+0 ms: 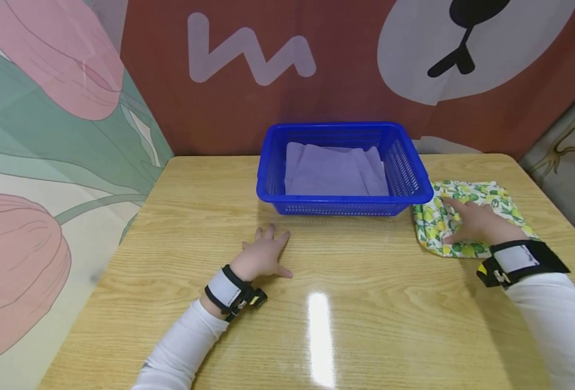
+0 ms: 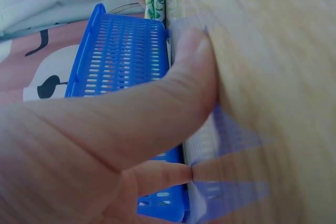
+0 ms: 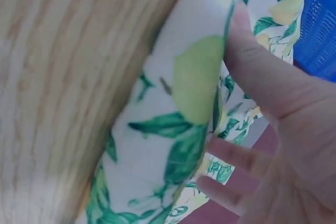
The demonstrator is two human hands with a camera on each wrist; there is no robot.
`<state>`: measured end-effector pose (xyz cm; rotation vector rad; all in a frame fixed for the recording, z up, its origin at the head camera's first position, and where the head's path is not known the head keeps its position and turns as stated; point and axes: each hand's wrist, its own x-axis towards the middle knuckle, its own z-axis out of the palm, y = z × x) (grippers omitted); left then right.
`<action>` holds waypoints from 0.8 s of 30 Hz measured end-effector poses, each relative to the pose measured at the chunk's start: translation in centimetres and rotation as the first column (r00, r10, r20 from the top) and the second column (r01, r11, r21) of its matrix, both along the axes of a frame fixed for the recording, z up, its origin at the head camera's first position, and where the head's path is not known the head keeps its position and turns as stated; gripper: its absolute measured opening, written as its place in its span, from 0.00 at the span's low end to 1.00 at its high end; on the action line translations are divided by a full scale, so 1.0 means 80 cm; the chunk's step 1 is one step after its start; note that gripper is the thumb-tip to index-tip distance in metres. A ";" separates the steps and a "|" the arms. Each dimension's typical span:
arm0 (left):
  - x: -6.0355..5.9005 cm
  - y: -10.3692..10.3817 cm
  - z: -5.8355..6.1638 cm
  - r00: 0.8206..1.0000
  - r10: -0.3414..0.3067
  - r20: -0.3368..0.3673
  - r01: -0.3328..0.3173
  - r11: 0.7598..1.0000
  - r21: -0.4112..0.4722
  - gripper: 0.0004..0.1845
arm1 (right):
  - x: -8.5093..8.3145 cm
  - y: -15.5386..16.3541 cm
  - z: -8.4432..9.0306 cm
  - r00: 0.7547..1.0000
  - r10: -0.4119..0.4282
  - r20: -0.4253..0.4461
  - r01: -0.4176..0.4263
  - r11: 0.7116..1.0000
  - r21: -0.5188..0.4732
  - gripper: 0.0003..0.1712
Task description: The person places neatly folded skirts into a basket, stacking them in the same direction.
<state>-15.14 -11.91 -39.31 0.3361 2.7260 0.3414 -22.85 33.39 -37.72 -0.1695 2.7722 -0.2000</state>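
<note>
A folded lemon-print cloth [image 1: 467, 216] lies on the wooden table [image 1: 316, 303] just right of a blue plastic basket [image 1: 409, 162]. My right hand [image 1: 472, 222] lies on this cloth with fingers spread, the thumb [image 3: 257, 72] against its folded edge [image 3: 194, 77]. Inside the basket is a folded lavender cloth [image 1: 333, 170]. My left hand [image 1: 263, 254] rests flat on the bare table in front of the basket, fingers straight and holding nothing. In the left wrist view the thumb [image 2: 157, 108] lies on the table with the basket wall [image 2: 121, 51] beyond it.
The basket stands at the table's far edge against a red printed backdrop [image 1: 316, 81]. A floral panel [image 1: 48, 162] closes off the left side. A light glare [image 1: 318, 336] marks the table's near middle.
</note>
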 end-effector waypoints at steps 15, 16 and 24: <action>0.000 0.000 -0.001 1.000 0.008 0.006 -0.008 1.000 -0.003 0.53 | 0.020 0.004 -0.007 0.998 0.065 0.015 -0.065 0.998 -0.018 0.72; 0.000 0.000 0.000 1.000 0.008 0.006 -0.008 1.000 -0.001 0.53 | 0.022 0.004 -0.007 0.997 0.071 0.014 -0.071 0.997 -0.012 0.72; 0.000 0.000 0.001 1.000 0.004 -0.001 -0.004 1.000 -0.006 0.53 | 0.047 -0.005 -0.010 0.994 0.107 -0.017 -0.107 0.994 0.026 0.69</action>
